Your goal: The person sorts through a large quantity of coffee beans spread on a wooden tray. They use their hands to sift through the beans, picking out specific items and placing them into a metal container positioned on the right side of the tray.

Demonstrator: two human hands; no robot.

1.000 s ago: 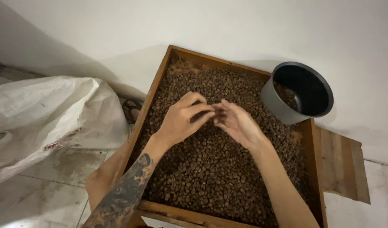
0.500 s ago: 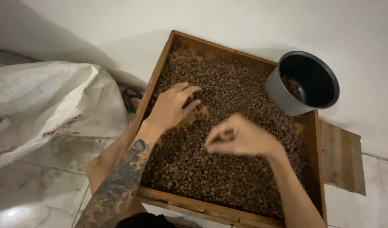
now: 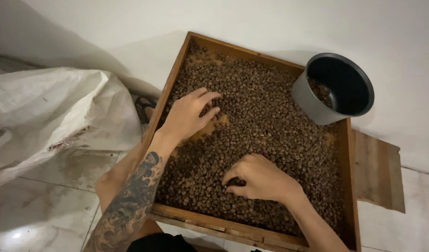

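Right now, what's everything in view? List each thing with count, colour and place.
square wooden tray: one, brown, centre, tilted against the white wall.
small brown beans: too many to count, spread across the tray.
round grey plastic pot: one, dark inside, at the tray's far right corner, some beans inside.
white woven sack: one, crumpled, on the floor at left.
flat wooden board: one, brown, right of the tray.
pale floor tiles: lower left.
left hand: flat on the beans, forearm tattooed.
right hand: fingers curled into the beans.
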